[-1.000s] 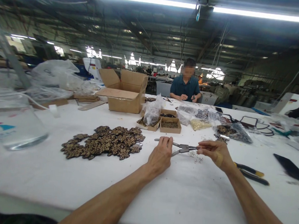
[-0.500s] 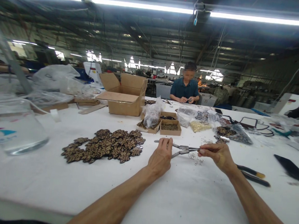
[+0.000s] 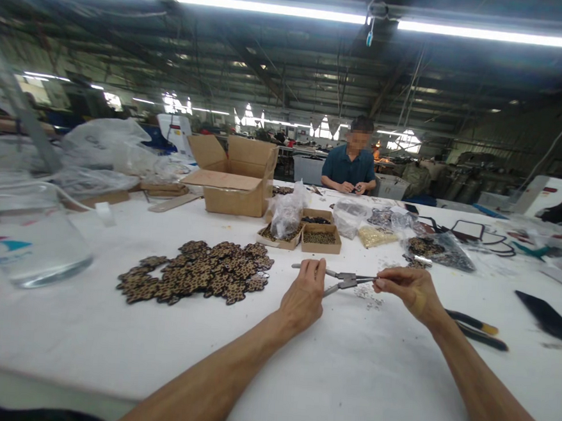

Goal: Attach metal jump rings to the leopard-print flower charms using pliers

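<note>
My left hand [image 3: 304,293] is wrapped round the handles of long metal pliers [image 3: 348,281], whose jaws point right. At the tip of the jaws, my right hand [image 3: 409,291] is pinched together; whatever lies between its fingers is too small to make out. Small silvery pieces [image 3: 369,298] are scattered on the white table [image 3: 346,382] beneath the pliers. To the left of my left hand lies a pile of leopard-print flower-shaped pieces [image 3: 204,272].
A second pair of pliers [image 3: 479,333] lies beside my right wrist, with a black flat object [image 3: 547,317] farther right. Small cardboard trays [image 3: 321,246], an open box [image 3: 233,201] and plastic bags stand beyond. A clear jug [image 3: 33,244] is left. A person [image 3: 349,167] sits opposite.
</note>
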### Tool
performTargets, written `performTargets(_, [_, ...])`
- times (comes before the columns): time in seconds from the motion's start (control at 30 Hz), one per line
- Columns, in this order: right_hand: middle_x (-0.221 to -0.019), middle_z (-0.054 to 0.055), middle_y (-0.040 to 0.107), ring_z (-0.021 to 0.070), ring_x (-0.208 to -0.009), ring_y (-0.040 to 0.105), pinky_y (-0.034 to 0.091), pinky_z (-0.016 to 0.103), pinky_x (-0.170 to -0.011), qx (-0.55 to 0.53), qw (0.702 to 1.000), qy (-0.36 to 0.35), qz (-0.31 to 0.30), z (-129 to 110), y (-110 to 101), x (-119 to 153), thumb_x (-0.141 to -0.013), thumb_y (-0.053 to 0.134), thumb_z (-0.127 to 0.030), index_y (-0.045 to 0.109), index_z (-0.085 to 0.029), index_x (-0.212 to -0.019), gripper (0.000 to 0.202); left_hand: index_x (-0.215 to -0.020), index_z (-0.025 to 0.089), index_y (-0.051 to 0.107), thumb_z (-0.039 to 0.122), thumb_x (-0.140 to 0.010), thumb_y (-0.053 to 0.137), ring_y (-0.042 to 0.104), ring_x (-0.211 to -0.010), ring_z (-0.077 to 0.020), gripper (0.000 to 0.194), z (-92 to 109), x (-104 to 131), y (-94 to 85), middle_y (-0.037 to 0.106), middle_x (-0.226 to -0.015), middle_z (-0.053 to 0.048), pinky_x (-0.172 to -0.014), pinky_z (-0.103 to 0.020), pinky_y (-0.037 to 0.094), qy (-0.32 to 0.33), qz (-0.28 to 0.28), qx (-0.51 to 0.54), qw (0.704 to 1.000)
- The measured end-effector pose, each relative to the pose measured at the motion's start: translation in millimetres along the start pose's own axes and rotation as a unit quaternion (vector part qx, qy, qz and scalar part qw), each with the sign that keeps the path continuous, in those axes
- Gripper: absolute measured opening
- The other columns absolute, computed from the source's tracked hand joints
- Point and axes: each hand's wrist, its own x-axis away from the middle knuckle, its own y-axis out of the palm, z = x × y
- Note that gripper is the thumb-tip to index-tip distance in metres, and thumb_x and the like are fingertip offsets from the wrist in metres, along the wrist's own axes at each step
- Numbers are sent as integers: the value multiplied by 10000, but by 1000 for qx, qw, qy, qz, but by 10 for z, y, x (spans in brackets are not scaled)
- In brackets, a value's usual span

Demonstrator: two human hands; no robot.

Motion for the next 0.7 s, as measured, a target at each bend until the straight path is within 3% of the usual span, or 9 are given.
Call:
performTargets(0.3, [-801,75,770,247,-728,725,588,360,-672,8,999,-13,-35,-84,36,31,-729,846,-407,775,-196,-998,350,-1400,156,350,-4,-642,515,407,-1240,-278,792,96,31,-15,477,-1301,-147,-929,-381,517,-51,-46,-5,998])
performTargets(0.43, [-740,62,760,232,-700,710,572,333,-649,34,998,-25,-46,-101,100,61,-783,794,-429,783,-196,-932,277,-1331,189,416,23,-637,541,446,-1200,-266,725,161,58,8,494,-1281,-123,-914,-370,501,-58,-67,10,996])
performTargets(0.7, [-703,59,754,211,-641,694,560,308,-616,24,999,-42,-10,-87,107,57,-761,822,-399,785,-177,-915,272,-1179,215,541,79,-653,583,510,-1131,-267,545,238,66,-1,559,-1125,-92,-1016,-431,388,-65,-69,16,995])
